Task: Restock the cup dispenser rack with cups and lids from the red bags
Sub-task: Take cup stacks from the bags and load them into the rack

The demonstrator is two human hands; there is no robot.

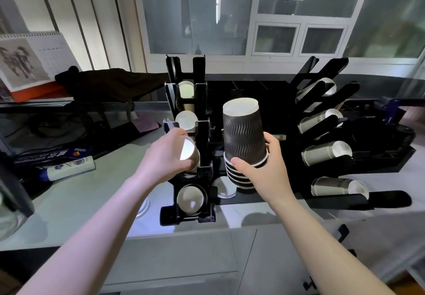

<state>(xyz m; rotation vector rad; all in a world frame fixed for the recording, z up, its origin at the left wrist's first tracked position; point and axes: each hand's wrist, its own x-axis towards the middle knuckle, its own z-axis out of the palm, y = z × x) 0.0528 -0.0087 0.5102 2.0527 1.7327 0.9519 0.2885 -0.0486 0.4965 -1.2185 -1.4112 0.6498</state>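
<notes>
An upside-down stack of black ripple-walled paper cups [243, 142] stands in front of the middle of the black plastic cup dispenser rack [195, 119], the right hand [262, 168] curled round its lower rims. The left hand [167, 156] grips a single black paper cup [190, 154] at the rack's left column, between filled slots. A white lid [224, 187] lies on the pale counter [80, 202].
</notes>
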